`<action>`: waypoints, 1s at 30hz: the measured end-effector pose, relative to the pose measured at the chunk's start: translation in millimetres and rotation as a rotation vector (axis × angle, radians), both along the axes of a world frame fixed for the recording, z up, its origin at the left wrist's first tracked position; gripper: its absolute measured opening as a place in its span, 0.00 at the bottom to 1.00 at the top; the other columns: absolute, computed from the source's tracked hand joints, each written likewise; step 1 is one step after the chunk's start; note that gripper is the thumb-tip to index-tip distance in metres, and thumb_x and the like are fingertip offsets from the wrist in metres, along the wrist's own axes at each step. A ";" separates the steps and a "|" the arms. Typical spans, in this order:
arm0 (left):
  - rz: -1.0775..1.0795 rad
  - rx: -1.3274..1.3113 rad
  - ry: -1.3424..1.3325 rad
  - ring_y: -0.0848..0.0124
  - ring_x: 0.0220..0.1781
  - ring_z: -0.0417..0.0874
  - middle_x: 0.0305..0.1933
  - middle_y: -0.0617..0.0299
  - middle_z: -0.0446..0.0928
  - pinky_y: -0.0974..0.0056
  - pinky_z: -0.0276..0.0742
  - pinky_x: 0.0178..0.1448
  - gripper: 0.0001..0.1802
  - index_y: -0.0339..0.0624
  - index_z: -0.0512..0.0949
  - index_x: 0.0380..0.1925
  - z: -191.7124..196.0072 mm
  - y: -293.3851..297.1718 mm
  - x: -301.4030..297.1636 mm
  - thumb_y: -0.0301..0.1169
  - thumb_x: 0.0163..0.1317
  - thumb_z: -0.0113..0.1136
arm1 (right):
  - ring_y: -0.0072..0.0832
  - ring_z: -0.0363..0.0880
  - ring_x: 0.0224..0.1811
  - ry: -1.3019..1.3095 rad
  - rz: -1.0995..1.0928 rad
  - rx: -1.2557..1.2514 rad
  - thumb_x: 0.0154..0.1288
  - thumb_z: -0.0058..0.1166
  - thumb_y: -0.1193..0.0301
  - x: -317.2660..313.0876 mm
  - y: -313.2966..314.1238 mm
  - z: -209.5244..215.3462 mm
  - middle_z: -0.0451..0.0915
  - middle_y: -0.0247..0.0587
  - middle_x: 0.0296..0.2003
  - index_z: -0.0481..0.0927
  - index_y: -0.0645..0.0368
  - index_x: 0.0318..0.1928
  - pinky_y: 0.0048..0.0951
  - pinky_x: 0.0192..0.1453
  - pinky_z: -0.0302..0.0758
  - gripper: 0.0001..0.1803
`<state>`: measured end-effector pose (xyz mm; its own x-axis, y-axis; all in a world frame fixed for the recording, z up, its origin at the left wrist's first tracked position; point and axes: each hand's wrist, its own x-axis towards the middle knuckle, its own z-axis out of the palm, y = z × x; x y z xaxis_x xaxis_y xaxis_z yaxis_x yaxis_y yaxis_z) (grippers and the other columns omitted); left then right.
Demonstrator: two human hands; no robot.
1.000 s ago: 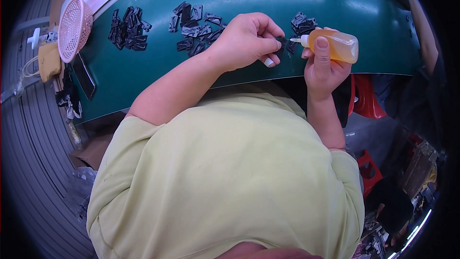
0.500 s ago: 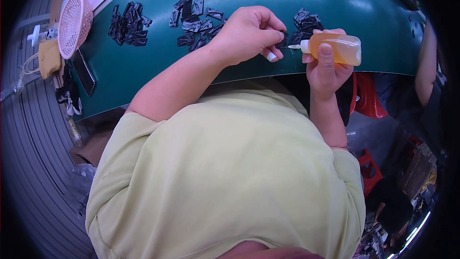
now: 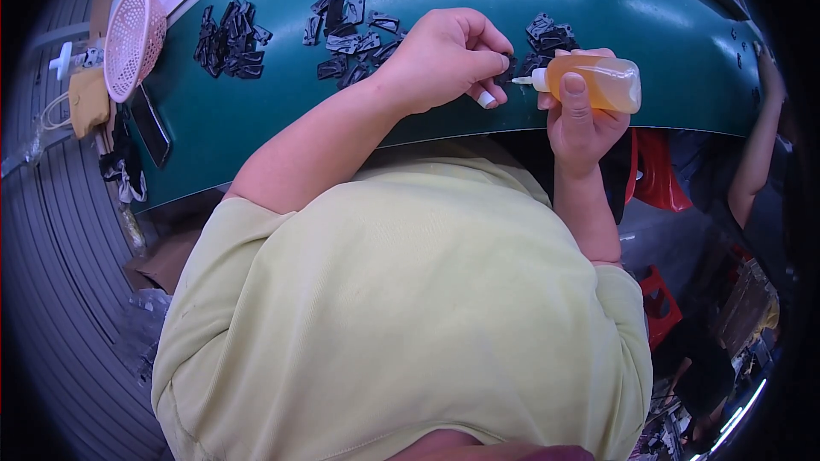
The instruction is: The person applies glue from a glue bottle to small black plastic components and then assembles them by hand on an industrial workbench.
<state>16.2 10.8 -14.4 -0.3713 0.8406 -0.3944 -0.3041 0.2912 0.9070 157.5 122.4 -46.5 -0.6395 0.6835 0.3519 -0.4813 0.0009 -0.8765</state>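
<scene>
Left hand (image 3: pixel 448 61) — thumb and fingers pinching one small black piece (image 3: pixel 510 67), mostly hidden by them; right hand (image 3: pixel 582 130) — fingers wrapped round an amber squeeze bottle (image 3: pixel 608 84), nozzle (image 3: pixel 520 81) aimed at the left fingertips; whether it touches the piece is too small to tell. Pile of black parts (image 3: pixel 548 37), just beyond the right fingers; loose spread of black parts (image 3: pixel 346 41), left of the left fingers; green table (image 3: pixel 290 111), beneath.

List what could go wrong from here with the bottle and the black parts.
The bottle in the right hand lies nearly sideways, its nozzle pointing at the black part in the left hand; squeezing too hard might wet that hand.

The nearby pile of black parts is close to the nozzle, so stray drops could land there.

The left hand's wrist seems near the scattered heap and might nudge it.
</scene>
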 end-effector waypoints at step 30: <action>0.161 -0.439 1.285 0.58 0.40 0.81 0.36 0.54 0.80 0.57 0.76 0.45 0.14 0.42 0.82 0.34 31.4 -46.3 -101.8 0.39 0.51 0.64 | 0.20 0.71 0.20 0.160 -0.057 -0.276 0.63 0.58 0.65 -3.2 17.0 -2.2 0.79 0.47 0.38 0.74 0.61 0.45 0.15 0.23 0.70 0.16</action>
<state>-85.6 -35.4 17.1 -0.7561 0.6497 0.0786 0.6171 0.6677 0.4163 154.3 139.5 -48.7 -0.5489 0.8002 0.2414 -0.6189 -0.1951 -0.7608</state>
